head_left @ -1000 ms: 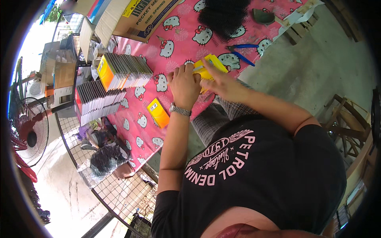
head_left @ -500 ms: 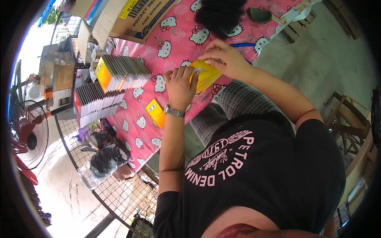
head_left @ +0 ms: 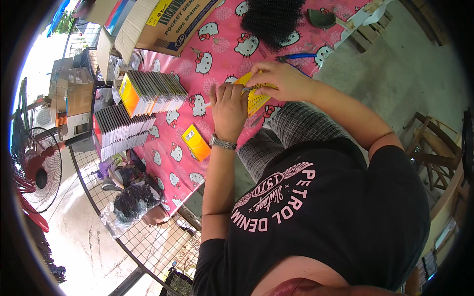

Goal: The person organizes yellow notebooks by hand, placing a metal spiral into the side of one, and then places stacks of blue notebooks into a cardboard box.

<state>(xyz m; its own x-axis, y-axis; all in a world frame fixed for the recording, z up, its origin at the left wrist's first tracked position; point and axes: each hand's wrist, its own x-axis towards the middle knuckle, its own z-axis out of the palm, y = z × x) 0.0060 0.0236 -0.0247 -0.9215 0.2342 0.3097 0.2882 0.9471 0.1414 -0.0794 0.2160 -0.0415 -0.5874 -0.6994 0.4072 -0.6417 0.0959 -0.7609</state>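
Observation:
A yellow notebook with a row of punched holes lies under my hands near the table's edge. My left hand is closed over its left side, fingers bent onto it. My right hand pinches what looks like a thin dark spiral wire at the notebook's edge, between the two hands; the fingertips partly hide it. Just beyond my right hand lie blue-handled pliers. A small yellow-orange notebook rests left of my left wrist.
Two stacks of spiral notebooks, one orange-covered and one white-edged, stand at the left. Black spiral wires are heaped at the far side, beside a dark green scoop-like piece. A cardboard box sits at the far left.
My right hand has come down closer to the notebook, and the dark wire now shows between my hands. My left hand has shifted slightly right. The pliers' head is uncovered.

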